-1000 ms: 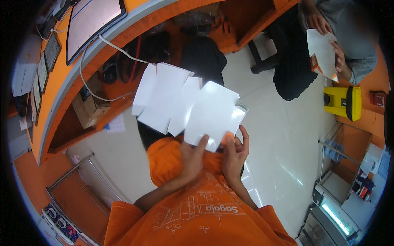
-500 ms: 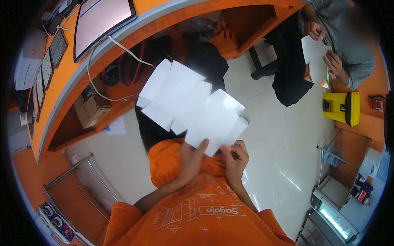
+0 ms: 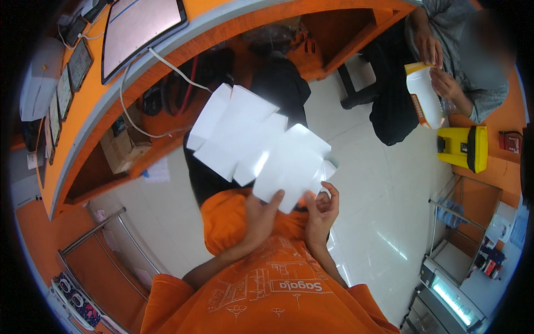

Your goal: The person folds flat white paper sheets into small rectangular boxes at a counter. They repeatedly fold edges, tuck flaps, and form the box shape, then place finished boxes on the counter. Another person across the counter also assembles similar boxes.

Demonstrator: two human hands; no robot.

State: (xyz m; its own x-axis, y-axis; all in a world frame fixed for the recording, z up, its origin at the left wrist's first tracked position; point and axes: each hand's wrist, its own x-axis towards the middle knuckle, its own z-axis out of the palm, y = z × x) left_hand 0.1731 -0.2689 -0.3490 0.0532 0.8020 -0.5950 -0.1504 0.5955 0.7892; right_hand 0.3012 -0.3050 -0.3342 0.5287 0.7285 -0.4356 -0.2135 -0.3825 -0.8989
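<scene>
An unfolded white cardboard box (image 3: 253, 131) with several flaps lies spread over my lap, its plain side up. My left hand (image 3: 261, 214) grips the near edge, thumb on top and fingers hidden beneath. At the near right corner, my right hand (image 3: 321, 214) has its thumb against the edge of the cardboard, with the fingers curled up beside the right flap. Part of those fingers is covered by the sheet.
A curved orange desk (image 3: 222, 30) with a tablet (image 3: 139, 33) and white cable arches ahead. At right, a person (image 3: 445, 83) handles another carton (image 3: 425, 97), near a yellow bin (image 3: 463, 147). Metal-framed racks (image 3: 94, 234) stand at left.
My right thumb and fingers have shifted up along the cardboard's right edge. The sheet moved slightly to the right. The other person's carton has turned and bent into a curve.
</scene>
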